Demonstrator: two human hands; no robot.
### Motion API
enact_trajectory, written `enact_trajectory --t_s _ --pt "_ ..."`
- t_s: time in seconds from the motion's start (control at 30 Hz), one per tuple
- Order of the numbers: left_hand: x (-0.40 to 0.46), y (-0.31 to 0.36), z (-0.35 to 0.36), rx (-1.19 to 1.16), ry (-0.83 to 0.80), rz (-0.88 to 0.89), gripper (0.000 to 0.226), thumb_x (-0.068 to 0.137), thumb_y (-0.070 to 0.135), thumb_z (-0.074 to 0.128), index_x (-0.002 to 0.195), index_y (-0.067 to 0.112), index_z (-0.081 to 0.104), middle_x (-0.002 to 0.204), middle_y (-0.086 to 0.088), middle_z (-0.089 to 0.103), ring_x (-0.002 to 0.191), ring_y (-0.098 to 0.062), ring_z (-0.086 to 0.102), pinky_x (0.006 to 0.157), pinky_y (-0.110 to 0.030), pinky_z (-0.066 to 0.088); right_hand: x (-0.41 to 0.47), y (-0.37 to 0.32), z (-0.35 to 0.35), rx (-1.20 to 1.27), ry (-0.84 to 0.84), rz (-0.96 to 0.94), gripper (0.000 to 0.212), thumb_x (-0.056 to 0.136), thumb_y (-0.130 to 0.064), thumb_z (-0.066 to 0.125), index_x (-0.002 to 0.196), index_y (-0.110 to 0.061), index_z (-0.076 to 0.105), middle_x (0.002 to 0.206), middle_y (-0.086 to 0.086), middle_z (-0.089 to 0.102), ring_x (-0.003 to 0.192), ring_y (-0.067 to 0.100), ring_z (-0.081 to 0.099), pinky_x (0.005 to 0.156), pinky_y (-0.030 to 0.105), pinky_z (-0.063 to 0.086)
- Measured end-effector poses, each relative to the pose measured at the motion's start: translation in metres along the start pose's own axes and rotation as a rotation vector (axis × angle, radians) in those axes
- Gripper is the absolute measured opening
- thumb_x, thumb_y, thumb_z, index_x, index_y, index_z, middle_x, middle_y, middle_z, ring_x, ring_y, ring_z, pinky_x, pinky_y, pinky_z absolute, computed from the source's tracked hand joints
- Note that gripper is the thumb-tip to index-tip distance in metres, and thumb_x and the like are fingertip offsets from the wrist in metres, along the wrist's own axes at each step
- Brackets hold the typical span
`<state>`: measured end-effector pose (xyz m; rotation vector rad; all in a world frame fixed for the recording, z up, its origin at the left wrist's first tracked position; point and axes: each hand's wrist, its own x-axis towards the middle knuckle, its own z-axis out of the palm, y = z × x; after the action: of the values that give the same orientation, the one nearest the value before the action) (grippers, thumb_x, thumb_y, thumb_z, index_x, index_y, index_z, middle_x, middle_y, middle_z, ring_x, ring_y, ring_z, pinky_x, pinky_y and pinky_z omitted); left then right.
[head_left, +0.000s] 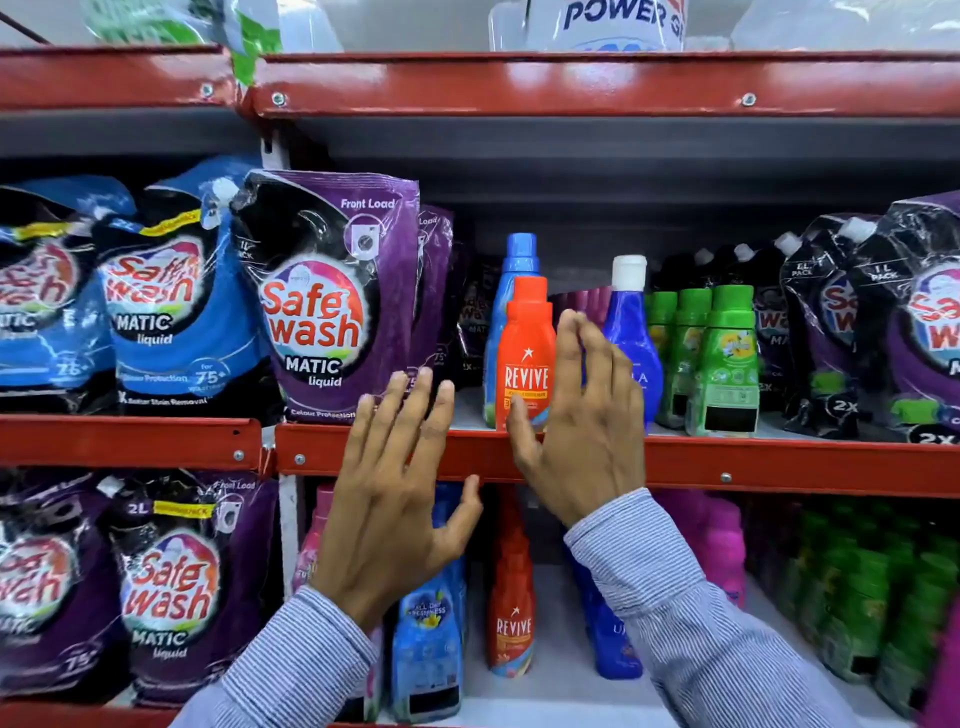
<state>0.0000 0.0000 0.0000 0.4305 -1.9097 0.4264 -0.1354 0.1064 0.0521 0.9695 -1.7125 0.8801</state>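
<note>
The orange plastic bottle (525, 358) labelled "REVIVE" stands at the front edge of the red metal shelf (779, 462). The left hand (395, 499) and right hand (582, 415) are spread and grip nothing, with the right thumb at the label. A clumsy nudge could tip it off. The purple foil pouch (332, 296) beside it reads "Safe wash MATIC liquid, Front Load".

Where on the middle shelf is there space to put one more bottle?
The front gap between the purple Safewash pouch and the orange Revive bottle shows bare white shelf; the left hand is just below it. Right of that bottle, the green bottles and dark pouches stand packed tight.
</note>
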Motion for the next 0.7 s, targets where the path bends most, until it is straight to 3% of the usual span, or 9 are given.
enact_trajectory --t_s 0.07,0.2,0.37,0.53,0.7 --pt "-0.003 -0.003 0.007 -0.026 -0.040 0.022 0.078 0.088 0.043 0.054 0.155 0.008 0.035 0.163 -0.013 0.040 0.155 -0.028 0.032 0.127 -0.050 0.025 0.005 -0.005 0.006 0.025 0.013 0.062 0.086 0.082 -0.050 0.055 0.151 -0.005 0.030 0.149 0.014 0.044 0.129 0.034 0.048 0.103 0.046 0.041" --pt "-0.014 -0.011 0.027 -0.042 -0.113 0.029 0.075 0.090 0.042 0.052 0.154 0.006 0.037 0.161 -0.014 0.043 0.154 -0.028 0.034 0.128 -0.047 0.023 0.014 -0.014 0.020 0.023 -0.075 0.165 0.094 0.078 -0.058 0.062 0.147 -0.005 0.029 0.143 0.014 0.043 0.119 0.032 0.052 0.093 0.045 0.047" --pt "-0.018 -0.014 0.034 -0.067 -0.063 0.034 0.071 0.089 0.037 0.053 0.152 0.006 0.041 0.158 -0.014 0.047 0.152 -0.028 0.036 0.130 -0.048 0.020 0.018 -0.016 0.028 0.074 -0.058 0.244 0.087 0.070 -0.052 0.074 0.134 -0.009 0.035 0.131 0.011 0.045 0.109 0.034 0.057 0.078 0.043 0.052" --pt "-0.021 -0.016 0.038 -0.117 -0.028 0.027 0.071 0.089 0.029 0.057 0.154 0.007 0.038 0.159 -0.013 0.045 0.154 -0.027 0.033 0.134 -0.043 0.011 0.021 -0.016 0.020 0.312 0.055 0.236 0.080 0.069 -0.041 0.074 0.134 -0.011 0.039 0.131 0.008 0.046 0.114 0.030 0.057 0.090 0.041 0.050" --pt "-0.023 -0.018 0.043 -0.172 0.031 0.031 0.068 0.089 0.022 0.063 0.151 0.005 0.042 0.153 -0.014 0.051 0.149 -0.030 0.038 0.134 -0.046 0.014 0.011 -0.012 -0.016 0.459 0.306 0.159 0.079 0.068 -0.041 0.078 0.131 -0.006 0.046 0.128 0.010 0.052 0.114 0.022 0.055 0.089 0.019 0.040"
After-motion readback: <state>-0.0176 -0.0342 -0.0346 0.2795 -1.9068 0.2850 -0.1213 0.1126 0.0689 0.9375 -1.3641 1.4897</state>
